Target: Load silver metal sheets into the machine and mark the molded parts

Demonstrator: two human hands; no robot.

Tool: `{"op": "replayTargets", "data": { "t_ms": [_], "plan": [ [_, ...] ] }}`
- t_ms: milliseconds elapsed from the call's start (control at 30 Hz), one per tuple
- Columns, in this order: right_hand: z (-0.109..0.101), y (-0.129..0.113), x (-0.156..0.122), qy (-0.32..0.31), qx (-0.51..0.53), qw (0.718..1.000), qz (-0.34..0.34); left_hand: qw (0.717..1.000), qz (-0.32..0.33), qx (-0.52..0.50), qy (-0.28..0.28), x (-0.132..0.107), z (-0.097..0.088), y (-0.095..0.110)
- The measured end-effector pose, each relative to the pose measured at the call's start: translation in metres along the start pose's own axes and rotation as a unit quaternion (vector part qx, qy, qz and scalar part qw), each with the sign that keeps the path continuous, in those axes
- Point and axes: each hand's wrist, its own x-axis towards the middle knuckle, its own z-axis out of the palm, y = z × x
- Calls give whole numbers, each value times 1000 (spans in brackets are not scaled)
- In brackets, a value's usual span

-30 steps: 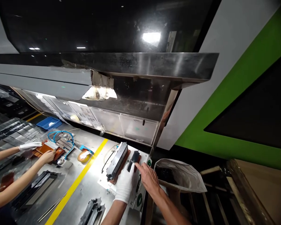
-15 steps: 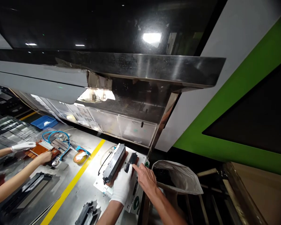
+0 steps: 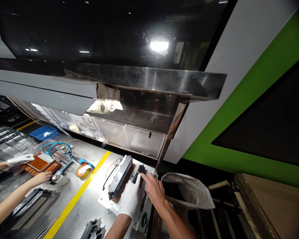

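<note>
A white fixture plate (image 3: 103, 198) lies on the metal bench. On it sits a long grey-and-black plastic housing (image 3: 121, 177), tilted along a reddish-brown block. To its right is a smaller black plastic part (image 3: 139, 172) on a similar block. My left hand (image 3: 130, 199), in a white glove, is closed at the near end of this small part; some fingertips are hidden. From the right, my bare right hand (image 3: 154, 190) reaches in with its index finger stretched out, its tip at the same part. Its other fingers are loosely bent.
At the left, a co-worker's hands (image 3: 40, 178) touch an orange-brown fixture (image 3: 37, 163) with blue tubing. Tape rolls (image 3: 83, 171) lie beside the yellow line (image 3: 76, 196). A black part (image 3: 91, 229) rests near me. A lined bin (image 3: 199, 196) stands right; a steel ledge (image 3: 164, 81) overhangs.
The view has shifted slightly. Both my hands stay at the small black part, the right index finger still stretched toward it. The co-worker's bare hand has opened a little at the orange-brown fixture.
</note>
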Motion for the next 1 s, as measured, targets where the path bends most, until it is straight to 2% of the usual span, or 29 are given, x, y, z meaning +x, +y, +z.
{"op": "replayTargets", "data": {
  "t_ms": [100, 167, 233, 333, 467, 600, 767, 1000],
  "plan": [
    [3, -2, -20, 9, 30, 999, 34, 995, 45, -38, 82, -20, 6, -15],
    [4, -7, -39, 1, 50, 998, 37, 988, 77, -14, 134, -39, 14, -30],
    [4, -16, -55, -14, 63, 998, 25, 980, 119, 15, 161, -56, 21, -45],
    [5, -33, -70, -34, 65, 997, 8, 977, 138, 6, 160, -71, 26, -60],
    [12, -47, -72, -48, 49, 998, 3, 983, 128, -14, 134, -71, 29, -65],
    [14, -48, -70, -38, 53, 998, -9, 980, 130, 29, 145, -69, 40, -67],
    [6, -48, -67, -33, 45, 998, -16, 983, 113, 49, 138, -68, 52, -70],
    [3, -50, -59, -30, 27, 999, -12, 984, 112, 8, 139, -57, 46, -65]
  ]
}}
